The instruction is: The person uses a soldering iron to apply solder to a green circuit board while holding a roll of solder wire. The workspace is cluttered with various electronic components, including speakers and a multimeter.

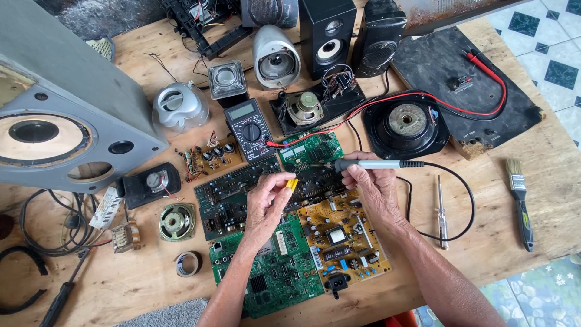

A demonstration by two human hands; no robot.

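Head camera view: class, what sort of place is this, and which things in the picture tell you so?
Probably an electronics repair bench. The right hand holds a soldering iron over circuit boards, the left hand pinches a small yellow piece, and a multimeter and loose speakers lie on the wooden table.

One head-worn camera is looking steeply down from above; it is facing a cluttered wooden workbench (532,181). It is sitting close, at arm's reach.

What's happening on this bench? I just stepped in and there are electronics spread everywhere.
A person is bent over a dark circuit board on a wooden table. Their right hand holds a soldering iron with its tip over the board, while the left hand pinches a small yellow piece beside it. A multimeter, other boards, loose speakers, a screwdriver and a paintbrush lie around them.
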